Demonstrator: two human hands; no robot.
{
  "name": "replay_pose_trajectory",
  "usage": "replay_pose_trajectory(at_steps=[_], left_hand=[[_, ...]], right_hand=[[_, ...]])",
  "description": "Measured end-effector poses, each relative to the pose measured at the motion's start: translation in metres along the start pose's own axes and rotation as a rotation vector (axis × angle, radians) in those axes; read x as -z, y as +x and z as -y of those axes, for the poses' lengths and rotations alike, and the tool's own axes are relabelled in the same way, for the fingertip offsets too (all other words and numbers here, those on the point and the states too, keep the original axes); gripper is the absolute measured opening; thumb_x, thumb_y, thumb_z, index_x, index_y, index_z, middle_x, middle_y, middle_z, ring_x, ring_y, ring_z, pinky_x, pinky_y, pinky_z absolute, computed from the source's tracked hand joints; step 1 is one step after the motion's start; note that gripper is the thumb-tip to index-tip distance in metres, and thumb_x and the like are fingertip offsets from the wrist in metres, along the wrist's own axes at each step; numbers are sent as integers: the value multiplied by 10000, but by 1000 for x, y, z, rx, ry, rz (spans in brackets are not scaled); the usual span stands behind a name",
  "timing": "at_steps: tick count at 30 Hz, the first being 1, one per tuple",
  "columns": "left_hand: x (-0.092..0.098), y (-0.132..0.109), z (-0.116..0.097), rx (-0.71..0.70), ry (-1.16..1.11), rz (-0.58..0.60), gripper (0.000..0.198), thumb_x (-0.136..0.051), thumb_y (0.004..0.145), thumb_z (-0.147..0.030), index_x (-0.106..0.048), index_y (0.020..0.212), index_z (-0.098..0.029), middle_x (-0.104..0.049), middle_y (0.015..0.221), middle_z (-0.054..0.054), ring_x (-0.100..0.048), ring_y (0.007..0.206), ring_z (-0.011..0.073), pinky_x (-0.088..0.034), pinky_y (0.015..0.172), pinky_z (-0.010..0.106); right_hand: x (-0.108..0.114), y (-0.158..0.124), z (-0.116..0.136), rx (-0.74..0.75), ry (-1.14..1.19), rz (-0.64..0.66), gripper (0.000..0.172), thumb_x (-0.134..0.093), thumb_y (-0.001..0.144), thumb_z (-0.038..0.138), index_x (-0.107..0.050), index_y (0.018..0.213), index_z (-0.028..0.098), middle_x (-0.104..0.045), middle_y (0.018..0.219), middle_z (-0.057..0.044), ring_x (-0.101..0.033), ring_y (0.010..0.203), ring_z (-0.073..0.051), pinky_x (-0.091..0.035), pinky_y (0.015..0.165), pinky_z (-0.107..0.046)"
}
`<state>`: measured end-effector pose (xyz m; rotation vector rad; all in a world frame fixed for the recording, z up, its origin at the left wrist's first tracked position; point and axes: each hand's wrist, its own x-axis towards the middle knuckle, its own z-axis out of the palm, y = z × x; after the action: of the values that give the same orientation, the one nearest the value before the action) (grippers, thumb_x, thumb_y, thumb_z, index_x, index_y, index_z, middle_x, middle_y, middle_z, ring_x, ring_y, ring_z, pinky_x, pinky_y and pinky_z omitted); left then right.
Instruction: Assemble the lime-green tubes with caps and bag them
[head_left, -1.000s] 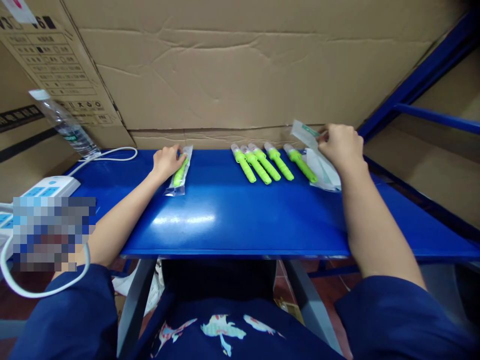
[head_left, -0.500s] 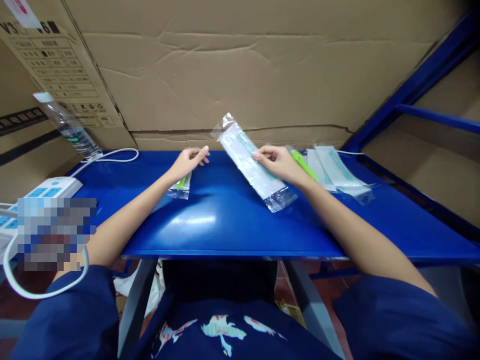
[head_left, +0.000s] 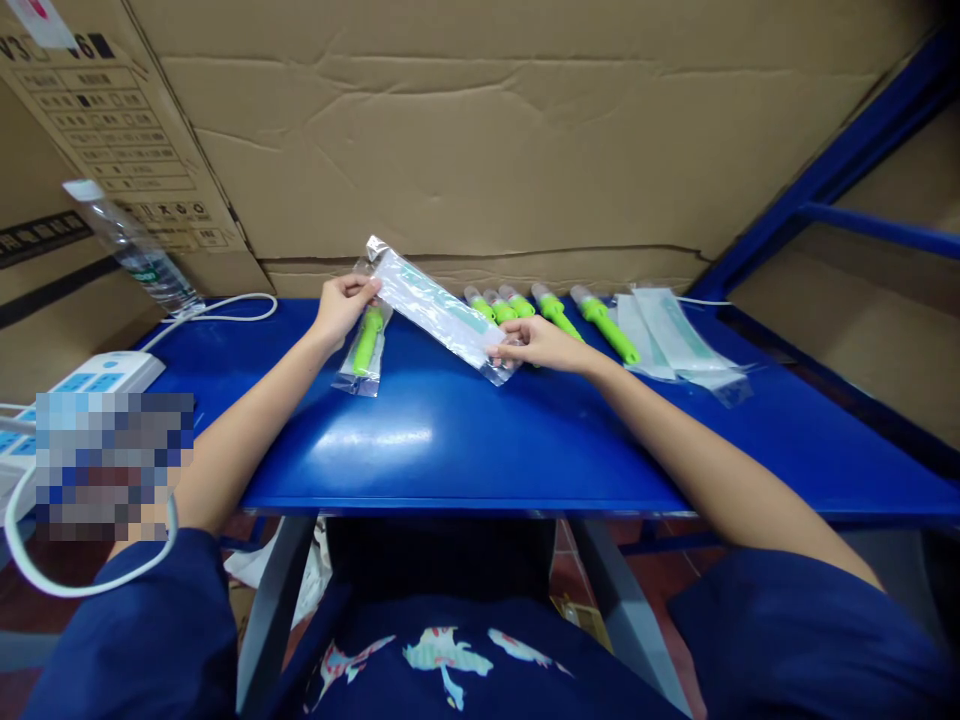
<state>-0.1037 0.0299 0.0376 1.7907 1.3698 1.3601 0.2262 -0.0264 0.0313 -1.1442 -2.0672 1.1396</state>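
Observation:
A long clear plastic packet (head_left: 439, 310) with a white and pale green insert stretches between my hands above the table. My left hand (head_left: 343, 308) pinches its upper left end, and my right hand (head_left: 541, 344) grips its lower right end. Beneath the left hand, a bright green tool in a clear bag (head_left: 365, 345) lies on the table. Several loose green tools with clear caps rest in a row behind and beside my right hand, the nearest whole one being a green tool (head_left: 606, 328). What these tools are I cannot make out.
More flat packets (head_left: 679, 335) lie on the blue table (head_left: 450, 450) at right. A water bottle (head_left: 139, 255) leans against the cardboard at left. A white power strip (head_left: 112, 375) and its cable sit near my left arm. Cardboard (head_left: 465, 150) walls the back.
My right hand has brought the packet left and turned it flatter. My left hand, free before, has closed on its other end. The row of green tools has come into sight.

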Motion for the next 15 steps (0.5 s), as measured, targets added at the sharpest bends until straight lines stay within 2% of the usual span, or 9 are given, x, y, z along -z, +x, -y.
replay_pose_trajectory(at_steps=[3, 6, 8, 11, 12, 13, 15], left_hand=[[14, 10, 10, 39, 20, -46, 375, -672, 832, -525, -675, 916, -159, -750, 853, 97, -704, 856, 218, -561, 746, 313], [23, 18, 21, 77, 67, -45, 414, -662, 835, -549, -658, 980, -162, -737, 878, 99, -706, 841, 210, -558, 737, 306], [26, 21, 23, 49, 129, -109, 489, -640, 856, -589, -620, 1115, -176, -725, 1020, 119, -703, 932, 225, -564, 815, 343], [25, 14, 12, -135, 312, -251, 655, -605, 878, -657, -483, 1362, -233, -593, 1360, 154, -591, 1244, 286, -480, 1038, 450], [23, 9, 5, -224, 388, -243, 713, -608, 873, -669, -432, 1421, -249, -521, 1454, 161, -516, 1342, 308, -422, 1101, 477], [20, 3, -2, -312, 453, -186, 767, -616, 865, -677, -395, 1462, -249, -459, 1517, 173, -448, 1408, 329, -374, 1138, 491], [11, -11, -18, -499, 556, 33, 849, -643, 834, -692, -382, 1493, -225, -402, 1570, 189, -361, 1470, 369, -302, 1171, 516]], right_hand=[[-3, 3, -3, 4, 86, -74, 352, -833, 735, 484, -681, 822, 179, -710, 702, -49, -615, 590, -139, -480, 501, -248], [-10, 4, -3, -17, 177, -152, 288, -840, 750, 410, -695, 853, 184, -708, 726, -46, -609, 558, -130, -458, 417, -231], [-16, 4, -3, -35, 228, -172, 252, -829, 774, 372, -704, 883, 182, -707, 754, -54, -606, 545, -129, -429, 366, -225], [-22, 4, -2, -55, 274, -161, 216, -811, 802, 333, -717, 909, 171, -686, 738, -49, -590, 524, -117, -397, 331, -209], [-24, 4, -1, -63, 284, -147, 212, -808, 807, 327, -720, 913, 166, -676, 722, -44, -581, 514, -112, -389, 326, -205], [-26, 4, -1, -70, 291, -133, 212, -806, 811, 324, -721, 916, 161, -666, 707, -38, -573, 504, -106, -384, 324, -201], [-29, 4, 0, -79, 293, -103, 222, -799, 818, 330, -725, 925, 151, -657, 690, -32, -560, 490, -98, -382, 326, -196]])
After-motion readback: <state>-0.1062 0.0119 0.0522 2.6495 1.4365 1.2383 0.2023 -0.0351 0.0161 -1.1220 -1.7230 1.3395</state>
